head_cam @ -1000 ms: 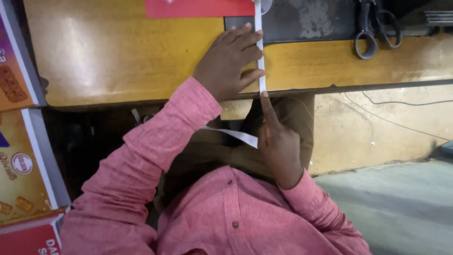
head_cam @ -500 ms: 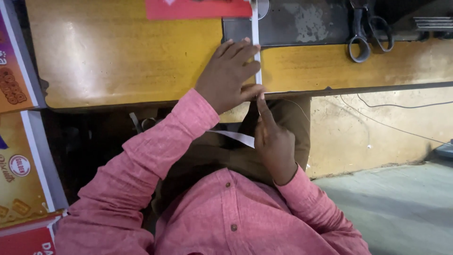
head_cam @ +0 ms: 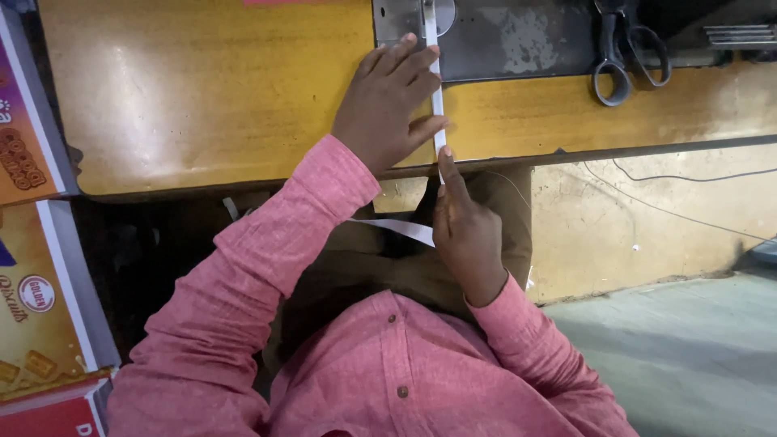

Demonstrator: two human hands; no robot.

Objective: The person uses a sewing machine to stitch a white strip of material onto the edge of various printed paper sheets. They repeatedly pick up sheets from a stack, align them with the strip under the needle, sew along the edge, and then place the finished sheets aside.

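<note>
A narrow white strip [head_cam: 436, 89] runs from the top of the view down over the grey metal plate [head_cam: 518, 36] and the yellow wooden table [head_cam: 202, 97] to its front edge. My left hand [head_cam: 387, 105] lies flat on the table with its fingertips pressing the strip. My right hand [head_cam: 463, 231] is below the table edge and pinches the strip, index finger pointing up along it. A loose end of the strip [head_cam: 401, 229] trails left from that hand over my lap. Both sleeves are pink.
Black-handled scissors [head_cam: 619, 53] lie on the metal plate at the upper right. Printed cardboard boxes [head_cam: 32, 275] stand at the left. A thin cable [head_cam: 672, 206] runs along the wall under the table, and grey floor [head_cam: 688, 356] shows at the lower right.
The view has shifted, so the table sits higher in the frame. My hands keep their hold on the strip, and the right index finger now reaches up to the table edge.
</note>
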